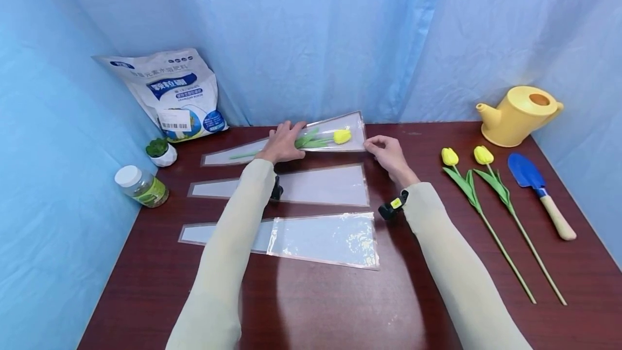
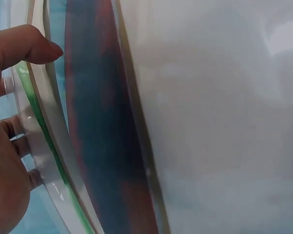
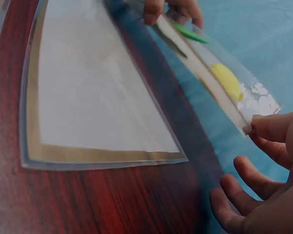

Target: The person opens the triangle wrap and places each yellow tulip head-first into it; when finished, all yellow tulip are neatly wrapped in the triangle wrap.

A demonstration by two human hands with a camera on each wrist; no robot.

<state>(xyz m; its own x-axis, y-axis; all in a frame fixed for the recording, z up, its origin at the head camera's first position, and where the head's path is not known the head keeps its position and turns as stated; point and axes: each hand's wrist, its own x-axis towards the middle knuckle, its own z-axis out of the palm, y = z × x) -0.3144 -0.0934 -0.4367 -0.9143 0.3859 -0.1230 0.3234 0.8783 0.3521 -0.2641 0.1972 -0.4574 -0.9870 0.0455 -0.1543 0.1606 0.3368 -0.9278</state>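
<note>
A clear tapered flower sleeve (image 1: 353, 124) with a white backing lies at the back of the table, a yellow tulip (image 1: 342, 136) inside it. My left hand (image 1: 283, 143) grips this sleeve across its narrower half, thumb on the near edge and fingers at the far edge. Between thumb and forefinger, my right hand (image 1: 387, 156) pinches the near corner of the wide end; its other fingers are spread apart, as the right wrist view shows. In that view the sleeve (image 3: 224, 105) is tilted. Part of the green stem is hidden under the left hand.
Two more sleeves, the middle one (image 1: 325, 185) and the front one (image 1: 320, 239), lie flat nearer me. At right are two tulips (image 1: 478, 207), a blue trowel (image 1: 527, 172) and a yellow watering can (image 1: 517, 118). A fertilizer bag (image 1: 170, 96), potted succulent (image 1: 162, 153) and jar (image 1: 142, 187) stand left.
</note>
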